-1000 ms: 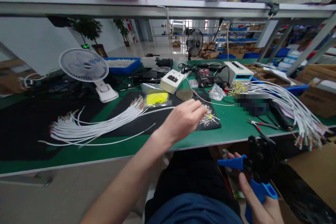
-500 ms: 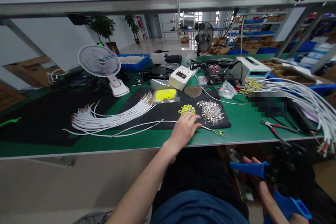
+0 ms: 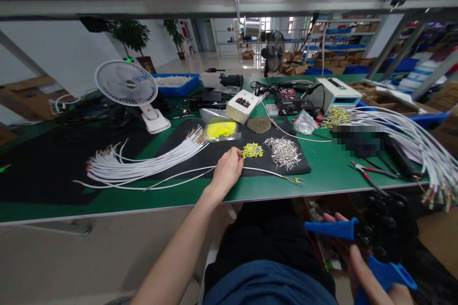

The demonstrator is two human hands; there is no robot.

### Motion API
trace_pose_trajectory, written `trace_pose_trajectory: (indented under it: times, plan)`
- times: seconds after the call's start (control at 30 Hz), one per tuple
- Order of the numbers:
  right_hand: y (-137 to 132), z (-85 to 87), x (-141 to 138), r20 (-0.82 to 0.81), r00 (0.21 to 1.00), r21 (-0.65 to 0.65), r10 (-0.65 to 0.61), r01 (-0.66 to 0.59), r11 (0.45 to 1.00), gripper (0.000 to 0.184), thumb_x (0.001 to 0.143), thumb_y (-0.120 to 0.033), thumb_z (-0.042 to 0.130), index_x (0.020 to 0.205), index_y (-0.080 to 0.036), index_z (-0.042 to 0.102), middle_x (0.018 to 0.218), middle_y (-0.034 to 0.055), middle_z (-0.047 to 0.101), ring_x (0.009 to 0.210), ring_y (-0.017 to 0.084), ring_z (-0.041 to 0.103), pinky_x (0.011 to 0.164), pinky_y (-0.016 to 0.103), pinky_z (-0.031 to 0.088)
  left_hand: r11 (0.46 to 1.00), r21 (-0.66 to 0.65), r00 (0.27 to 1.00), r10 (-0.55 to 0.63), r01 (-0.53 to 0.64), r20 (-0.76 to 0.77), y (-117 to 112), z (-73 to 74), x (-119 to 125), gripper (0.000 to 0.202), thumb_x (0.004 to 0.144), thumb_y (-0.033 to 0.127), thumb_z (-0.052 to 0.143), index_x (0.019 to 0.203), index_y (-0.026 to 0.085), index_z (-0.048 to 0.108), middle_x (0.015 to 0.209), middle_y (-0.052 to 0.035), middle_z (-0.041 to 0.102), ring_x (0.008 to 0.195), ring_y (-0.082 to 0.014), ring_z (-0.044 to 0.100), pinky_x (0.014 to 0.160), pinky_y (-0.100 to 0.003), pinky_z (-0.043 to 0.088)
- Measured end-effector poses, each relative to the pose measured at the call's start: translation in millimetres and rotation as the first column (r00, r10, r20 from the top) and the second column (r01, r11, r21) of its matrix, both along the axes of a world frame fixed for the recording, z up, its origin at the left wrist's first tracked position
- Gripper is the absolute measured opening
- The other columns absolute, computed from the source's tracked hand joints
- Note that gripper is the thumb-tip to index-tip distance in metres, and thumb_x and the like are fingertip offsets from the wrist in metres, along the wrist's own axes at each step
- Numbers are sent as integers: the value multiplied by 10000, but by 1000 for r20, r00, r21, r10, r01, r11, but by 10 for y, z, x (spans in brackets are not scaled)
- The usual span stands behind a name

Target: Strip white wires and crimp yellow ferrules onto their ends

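My left hand [image 3: 227, 167] is at the left edge of a small pile of yellow wire ferrules [image 3: 253, 150], its fingers curled together; what is between the fingertips is hidden. Under this hand runs a loose white cable [image 3: 265, 170], whose stripped end with thin wires and yellow tips lies to the right. My right hand [image 3: 352, 252] holds a crimping tool [image 3: 384, 224] with blue handles, below the table's front edge; the handles are spread apart. Right of the ferrules lies a pile of silvery metal terminals [image 3: 284, 153]. A bundle of white cables [image 3: 143, 162] lies to the left.
A bag of yellow ferrules [image 3: 221, 130] and a white box [image 3: 244, 106] stand behind. A white fan [image 3: 127, 83] is at the left. Red-handled cutters [image 3: 372, 171] and another cable bundle [image 3: 404, 128] lie at the right. A shelf [image 3: 200, 2] crosses above.
My left hand has moved left, from over the cable in front of the ferrules to the pile's left edge, and its fingers have drawn together. The right hand keeps the crimping tool; the view has shifted slightly.
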State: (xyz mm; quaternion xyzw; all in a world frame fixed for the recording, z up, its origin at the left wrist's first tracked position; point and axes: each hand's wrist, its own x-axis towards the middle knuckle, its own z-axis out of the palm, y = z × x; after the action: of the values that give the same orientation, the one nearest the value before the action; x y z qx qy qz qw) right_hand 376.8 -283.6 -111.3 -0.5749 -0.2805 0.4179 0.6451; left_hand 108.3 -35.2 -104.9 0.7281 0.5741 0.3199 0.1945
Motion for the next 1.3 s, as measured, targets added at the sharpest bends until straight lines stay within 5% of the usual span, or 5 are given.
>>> trace_pose_trajectory:
  times: [0.17,0.3,0.53,1.03,1.3]
  plan:
    - [-105,127,-79,-204,979,-98,-5,-16,995,677,961,-524,716,1548,-259,507,1490,80,637,1328,327,625,1114,432,527,983,-148,940,-57,112,336,-479,213,-51,313,1054,350,549,1287,168,654,1071,-84,624,937,-216,615,848,-357,516]
    - [-67,225,-255,-293,945,-32,149,-165,986,776,954,-544,729,1596,-280,381,1014,45,749,808,238,735,732,374,653,880,-288,777,-132,377,615,-1170,353,205,379,1089,467,464,1304,185,597,910,-20,557,756,-145,563,716,-270,484]
    - [39,302,-515,-221,956,-61,193,-211,976,466,941,-549,761,1176,-163,645,608,-69,535,399,18,234,374,159,299,733,-342,555,-59,588,830,-1985,355,678,302,1086,473,516,1137,181,567,910,-13,521,736,-114,485,688,-251,410]
    - [-50,469,-567,-263,935,-143,238,-282,949,420,833,-507,879,973,-150,710,506,-101,369,424,21,205,421,192,112,825,-238,492,-55,512,869,-2188,286,814,234,1061,423,587,1040,192,616,1004,-47,547,912,-161,544,839,-278,468]
    - [-65,590,-510,-308,912,-117,271,-319,940,412,848,-489,873,1012,-151,705,649,-81,429,466,6,169,406,168,127,875,138,748,-470,464,468,-2049,388,528,377,1011,73,602,1330,274,607,1176,-70,663,977,-174,664,857,-275,536]
